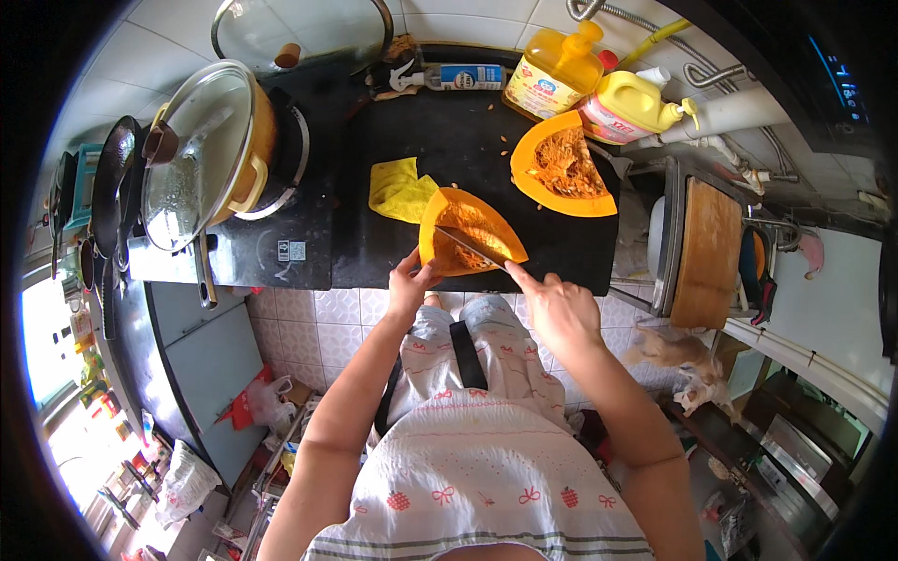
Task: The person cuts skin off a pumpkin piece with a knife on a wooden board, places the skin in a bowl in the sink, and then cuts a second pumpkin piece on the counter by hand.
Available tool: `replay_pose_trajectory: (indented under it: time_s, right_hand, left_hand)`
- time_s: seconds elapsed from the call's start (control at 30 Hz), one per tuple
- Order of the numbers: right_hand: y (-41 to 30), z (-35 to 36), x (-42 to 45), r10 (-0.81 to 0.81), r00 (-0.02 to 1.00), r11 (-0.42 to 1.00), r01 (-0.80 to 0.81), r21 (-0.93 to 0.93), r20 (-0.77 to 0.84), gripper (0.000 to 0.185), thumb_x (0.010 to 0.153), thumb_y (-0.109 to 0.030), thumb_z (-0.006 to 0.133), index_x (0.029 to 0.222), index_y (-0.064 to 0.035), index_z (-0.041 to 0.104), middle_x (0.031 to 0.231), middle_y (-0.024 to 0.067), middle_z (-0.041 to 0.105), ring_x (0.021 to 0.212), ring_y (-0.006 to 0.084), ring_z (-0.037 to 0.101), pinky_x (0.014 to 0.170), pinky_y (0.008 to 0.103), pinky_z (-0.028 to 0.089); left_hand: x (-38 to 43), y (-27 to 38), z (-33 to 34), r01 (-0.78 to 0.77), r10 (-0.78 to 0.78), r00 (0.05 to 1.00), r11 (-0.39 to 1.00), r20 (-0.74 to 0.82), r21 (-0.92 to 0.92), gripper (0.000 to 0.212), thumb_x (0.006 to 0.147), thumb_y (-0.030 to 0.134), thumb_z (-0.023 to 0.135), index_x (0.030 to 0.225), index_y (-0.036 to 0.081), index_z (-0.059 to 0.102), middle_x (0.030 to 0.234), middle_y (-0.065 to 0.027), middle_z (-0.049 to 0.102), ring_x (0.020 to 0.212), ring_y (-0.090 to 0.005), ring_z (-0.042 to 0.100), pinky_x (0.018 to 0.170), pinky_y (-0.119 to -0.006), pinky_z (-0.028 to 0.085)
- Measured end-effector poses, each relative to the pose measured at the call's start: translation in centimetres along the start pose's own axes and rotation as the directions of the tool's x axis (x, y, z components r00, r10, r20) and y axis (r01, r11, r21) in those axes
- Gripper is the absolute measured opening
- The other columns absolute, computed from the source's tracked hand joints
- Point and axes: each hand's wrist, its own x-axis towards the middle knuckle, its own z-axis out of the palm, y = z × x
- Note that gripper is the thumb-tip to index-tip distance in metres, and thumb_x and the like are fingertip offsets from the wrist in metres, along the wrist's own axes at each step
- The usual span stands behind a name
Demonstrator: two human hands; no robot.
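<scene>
A cut piece of pumpkin (433, 235) lies near the front edge of the black counter (449, 154), its stringy, seedy hollow facing up. My left hand (410, 284) grips its lower left rind. In my right hand (558, 305) is a knife (468, 245), its blade lying over the pumpkin's hollow; the handle is hidden in my fingers. How deep the blade sits I cannot tell. Behind the piece, a yellow cloth (400, 188) touches or nearly touches it. Another pumpkin piece (530, 172), full of strings and seeds, rests farther back on the right, with loose seeds around it.
On the left stands a large pot (261, 151) with a glass lid, by a stove burner. Along the back are a spray bottle (466, 77) and yellow bottles (554, 73). A wooden board (705, 252) is at right. A cat (691, 365) is on the floor, lower right.
</scene>
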Motion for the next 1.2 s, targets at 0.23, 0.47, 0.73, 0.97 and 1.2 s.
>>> replay_pose_trajectory:
  time_s: [0.23, 0.47, 0.73, 0.97, 1.2]
  right_hand:
    - [0.5, -3.0, -0.6, 0.095, 0.973, 0.992, -0.075, -0.104, 0.210, 0.054, 0.083, -0.009, 0.045, 0.136, -0.0192, 0.038, 0.085, 0.0147, 0.061, 0.067, 0.0252, 0.065, 0.057, 0.0332, 0.053]
    - [0.8, -1.2, 0.1, 0.007, 0.992, 1.000, -0.004, -0.017, 0.125, 0.053, 0.084, -0.013, 0.047, 0.136, -0.0203, 0.038, 0.086, 0.0149, 0.062, 0.069, 0.0260, 0.065, 0.057, 0.0355, 0.053]
    - [-0.1, -1.6, 0.1, 0.037, 0.992, 0.995, -0.025, -0.100, 0.122, 0.053, 0.084, -0.011, 0.044, 0.136, -0.0204, 0.037, 0.086, 0.0131, 0.061, 0.069, 0.0242, 0.065, 0.057, 0.0342, 0.054]
    - [1.2, -2.5, -1.3, 0.130, 0.975, 0.991, -0.121, -0.060, 0.180, 0.059, 0.080, -0.009, 0.049, 0.136, -0.0212, 0.038, 0.085, 0.0130, 0.061, 0.069, 0.0250, 0.065, 0.057, 0.0340, 0.054]
    - [-0.2, 0.1, -3.6, 0.168, 0.972, 0.979, -0.145, 0.145, -0.165, 0.047, 0.083, -0.016, 0.053, 0.130, -0.0236, 0.046, 0.069, 0.0129, 0.058, 0.056, 0.0268, 0.062, 0.049, 0.0371, 0.049]
  left_hand:
    - [0.2, -0.7, -0.1, -0.043, 0.041, 0.998, 0.998, -0.042, -0.050, 0.044, 0.084, 0.010, 0.061, 0.125, 0.000, 0.049, 0.106, -0.0104, 0.061, 0.083, -0.0158, 0.063, 0.072, -0.026, 0.054]
    - [0.0, -0.3, 0.2, -0.019, 0.017, 0.999, 0.997, -0.028, -0.068, 0.044, 0.084, 0.011, 0.061, 0.125, 0.000, 0.049, 0.106, -0.0096, 0.060, 0.084, -0.0155, 0.062, 0.073, -0.026, 0.054]
    - [-0.1, 0.0, 0.2, 0.005, -0.006, 0.999, 0.999, -0.033, -0.041, 0.044, 0.085, 0.009, 0.060, 0.127, 0.000, 0.047, 0.107, -0.0110, 0.060, 0.084, -0.0159, 0.062, 0.073, -0.026, 0.054]
    - [-0.5, 0.5, 0.5, -0.006, 0.005, 1.000, 1.000, -0.020, -0.023, 0.041, 0.086, 0.010, 0.057, 0.124, -0.003, 0.048, 0.110, -0.0108, 0.057, 0.093, -0.0187, 0.060, 0.079, -0.031, 0.054]
    - [0.0, -1.1, 0.3, 0.103, -0.100, 0.994, 0.993, 0.052, -0.050, 0.039, 0.084, 0.011, 0.059, 0.119, -0.003, 0.048, 0.107, -0.0117, 0.058, 0.088, -0.0203, 0.061, 0.078, -0.032, 0.053]
